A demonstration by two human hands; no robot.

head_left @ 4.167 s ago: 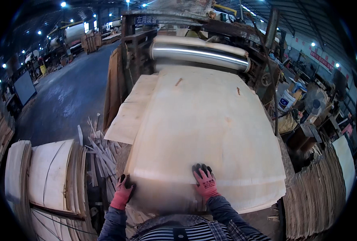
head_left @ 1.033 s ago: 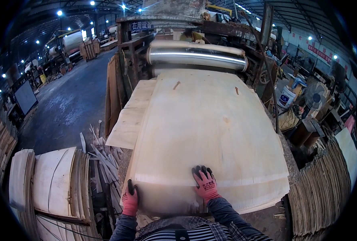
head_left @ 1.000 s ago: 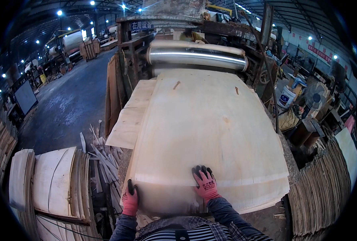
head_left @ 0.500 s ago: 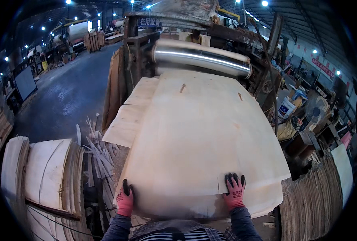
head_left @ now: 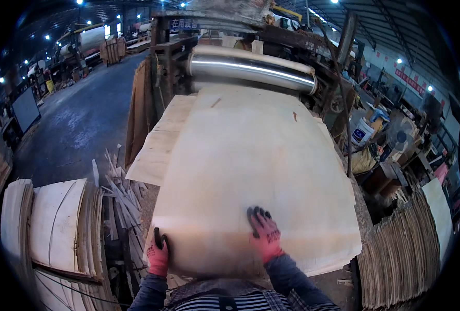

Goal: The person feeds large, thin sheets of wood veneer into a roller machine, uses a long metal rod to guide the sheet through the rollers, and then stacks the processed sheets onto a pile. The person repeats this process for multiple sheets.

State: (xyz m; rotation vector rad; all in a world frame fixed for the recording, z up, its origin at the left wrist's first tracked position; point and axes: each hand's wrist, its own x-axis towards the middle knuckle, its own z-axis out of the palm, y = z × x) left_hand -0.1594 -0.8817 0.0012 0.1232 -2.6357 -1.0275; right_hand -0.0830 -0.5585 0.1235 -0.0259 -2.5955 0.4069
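A wide, pale wood veneer sheet (head_left: 256, 160) lies in front of me and reaches up to a metal roller (head_left: 253, 71). At its near left corner my left hand (head_left: 158, 254), in a pink glove with black fingertips, is closed on the sheet's edge; some of its fingers are hidden. My right hand (head_left: 265, 236), gloved alike, rests palm down on the sheet near the middle of its near part, fingers stretched out and slightly blurred. Another veneer piece (head_left: 155, 153) sticks out from under the sheet's left side.
Stacked veneer (head_left: 56, 223) stands at the left, with loose wood strips (head_left: 126, 202) beside it. More stacked veneer (head_left: 401, 254) is at the near right. Beyond it are a white bucket (head_left: 362, 131) and a fan (head_left: 400, 137). Behind the roller, a person (head_left: 244, 44) is partly visible.
My right hand has moved left, from the sheet's near right part toward its middle. The sheet's near right part has shifted, and a seam by my right hand no longer shows. My left hand stays at the corner.
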